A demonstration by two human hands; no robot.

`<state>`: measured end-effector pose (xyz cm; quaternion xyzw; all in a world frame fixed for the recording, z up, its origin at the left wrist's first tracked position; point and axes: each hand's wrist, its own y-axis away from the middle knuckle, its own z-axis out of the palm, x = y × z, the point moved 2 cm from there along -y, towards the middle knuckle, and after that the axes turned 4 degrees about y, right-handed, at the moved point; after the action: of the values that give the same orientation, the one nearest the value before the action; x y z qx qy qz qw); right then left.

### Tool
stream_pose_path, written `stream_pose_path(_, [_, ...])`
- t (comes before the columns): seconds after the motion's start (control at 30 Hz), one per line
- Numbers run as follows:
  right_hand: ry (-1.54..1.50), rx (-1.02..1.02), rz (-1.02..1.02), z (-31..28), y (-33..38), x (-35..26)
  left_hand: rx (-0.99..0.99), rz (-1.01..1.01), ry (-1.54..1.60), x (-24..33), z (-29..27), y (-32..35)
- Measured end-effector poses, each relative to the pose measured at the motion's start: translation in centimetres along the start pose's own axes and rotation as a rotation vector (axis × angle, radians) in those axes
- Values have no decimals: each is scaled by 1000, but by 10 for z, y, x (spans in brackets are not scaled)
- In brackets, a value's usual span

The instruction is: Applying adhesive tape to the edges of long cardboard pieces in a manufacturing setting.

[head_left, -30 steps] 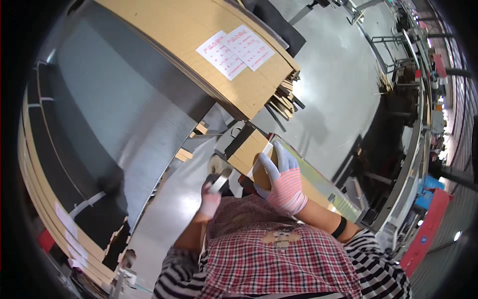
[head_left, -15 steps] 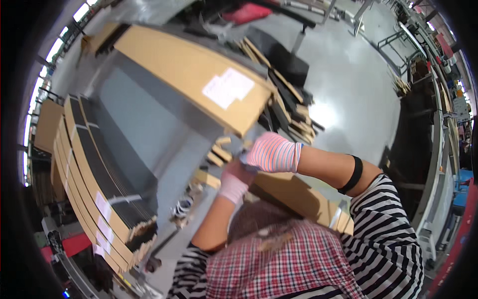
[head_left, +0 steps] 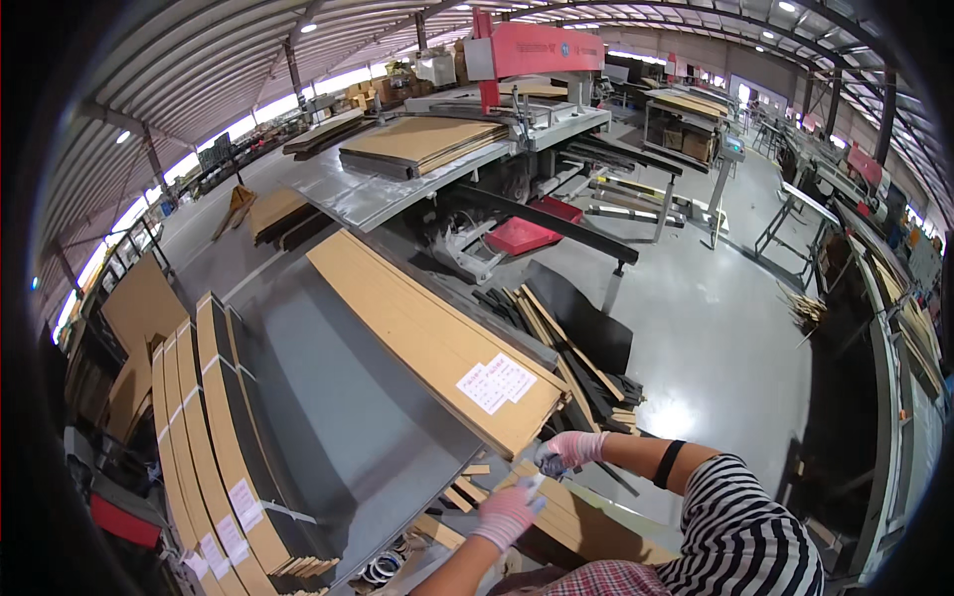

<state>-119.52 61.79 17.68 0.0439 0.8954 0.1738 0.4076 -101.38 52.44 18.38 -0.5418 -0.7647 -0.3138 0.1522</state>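
Note:
Both my hands wear pink-and-white striped gloves with bluish fingertips. My left hand (head_left: 505,517) is closed, and a short white strip (head_left: 535,485) shows at its fingers; its kind is unclear. Just beyond and to the right, my right hand (head_left: 574,450) has its fingers curled in by the near corner of a long stack of tan boards (head_left: 427,343). What it grips, if anything, is hidden. White printed papers (head_left: 494,383) lie on this stack's near end. Below my hands is another tan board bundle (head_left: 586,526).
Strapped bundles of boards (head_left: 199,437) stand on the grey table (head_left: 318,328) at left. Offcuts and dark strips (head_left: 566,348) are piled right of the stack. Farther off is a machine with a red beam (head_left: 547,55) and board-laden bed (head_left: 368,199).
The view has tilted up, so the hall and the machine now show and my hands appear lower. My hands, together before, are now slightly apart, with the white strip visible between them.

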Motion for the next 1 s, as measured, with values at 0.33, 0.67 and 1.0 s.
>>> stream_pose_path(0.33, [553, -9, 556, 32, -8, 65, -68, 542, -425, 48, 36, -15])
stream_pose_path(0.67, [-1164, 539, 376, 184, 285, -140, 366, 867, 80, 40, 26, -10])
stream_pose_path(1.0, [-848, 751, 492, 494, 351, -69, -280, 1421, -526, 220, 224, 118])
